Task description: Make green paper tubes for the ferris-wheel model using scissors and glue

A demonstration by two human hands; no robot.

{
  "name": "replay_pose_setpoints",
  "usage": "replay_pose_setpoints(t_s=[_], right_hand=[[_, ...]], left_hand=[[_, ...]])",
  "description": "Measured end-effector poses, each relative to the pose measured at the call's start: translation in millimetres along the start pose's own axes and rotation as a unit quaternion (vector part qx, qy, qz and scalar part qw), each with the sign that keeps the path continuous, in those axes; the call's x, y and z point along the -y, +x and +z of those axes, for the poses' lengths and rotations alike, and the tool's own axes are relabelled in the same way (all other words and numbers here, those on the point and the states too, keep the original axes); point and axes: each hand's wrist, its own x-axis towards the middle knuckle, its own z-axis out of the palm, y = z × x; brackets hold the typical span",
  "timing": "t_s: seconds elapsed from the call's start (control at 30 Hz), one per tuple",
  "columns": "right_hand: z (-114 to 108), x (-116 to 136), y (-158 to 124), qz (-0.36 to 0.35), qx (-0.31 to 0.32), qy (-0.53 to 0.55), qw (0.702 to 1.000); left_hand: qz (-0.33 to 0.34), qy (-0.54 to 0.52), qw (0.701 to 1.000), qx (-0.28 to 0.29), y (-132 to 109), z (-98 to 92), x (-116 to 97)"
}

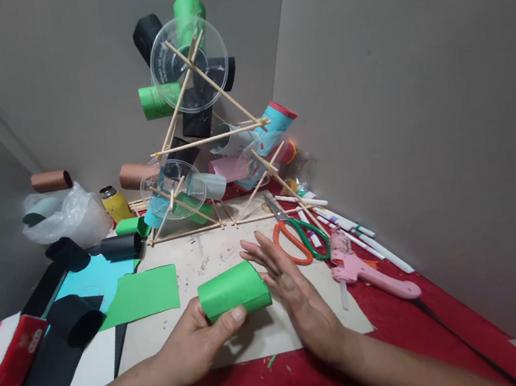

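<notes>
A green paper tube (233, 288) lies sideways in my left hand (201, 339), the thumb along its near side and the other fingers hidden behind it. My right hand (301, 298) stands at the tube's right end with its fingers stretched out; I cannot tell whether they touch the rim. Below both hands is a beige board (155, 344). Beyond them rises a frame of wooden sticks (209, 140) carrying clear plastic discs (213, 34) with black, green, blue and pink paper tubes around them.
To the right lie scissors (291, 240), a pink glue gun (372, 276) with its cord, and several white markers (383, 251). On the left are a green paper sheet (148, 292), black paper (48, 363), a red tissue pack (6, 364), a plastic bag (77, 218) and a yellow bottle (115, 206).
</notes>
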Motion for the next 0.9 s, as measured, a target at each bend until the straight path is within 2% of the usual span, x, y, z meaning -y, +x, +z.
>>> replay_pose_setpoints(t_s=[0.1, 0.3, 0.37, 0.47, 0.57, 0.63, 0.73, 0.77, 0.83, 0.9], right_hand=[[0.2, 0.0, 3.1, 0.045, -0.007, 0.021, 0.999], [3.4, 0.7, 3.8, 0.071, 0.022, -0.033, 0.997], [5.0, 1.1, 5.6, 0.103, 0.011, -0.007, 0.995], [7.0, 0.4, 10.0, 0.156, -0.024, 0.092, 0.983], [7.3, -2.5, 15.3, 0.188, -0.072, 0.18, 0.963], [6.0, -4.4, 19.0, 0.215, -0.095, 0.22, 0.947], [2.2, -3.8, 24.3, 0.296, -0.104, 0.29, 0.904], [1.0, -2.4, 25.8, 0.323, -0.099, 0.311, 0.888], [0.0, 1.5, 27.6, 0.363, -0.084, 0.347, 0.861], [1.2, 5.3, 27.8, 0.385, -0.063, 0.378, 0.839]], left_hand=[[-0.009, 0.0, 1.0, -0.009, 1.1, -0.4, -1.7], [-0.02, -0.006, 1.0, 0.004, 0.3, 1.4, -0.2], [-0.015, -0.014, 1.0, 0.006, -0.4, 2.9, -2.2], [-0.003, -0.024, 1.0, 0.007, -3.2, 6.0, -7.8], [0.025, 0.013, 0.999, -0.025, -9.7, 6.7, -12.6], [0.097, 0.093, 0.988, -0.082, -14.9, 3.9, -12.3], [0.263, 0.211, 0.927, -0.162, -19.2, -3.5, -5.1], [0.293, 0.224, 0.912, -0.177, -18.9, -5.7, -1.6], [0.3, 0.222, 0.912, -0.173, -15.5, -8.1, 5.0], [0.256, 0.196, 0.937, -0.136, -9.2, -7.8, 9.7]])
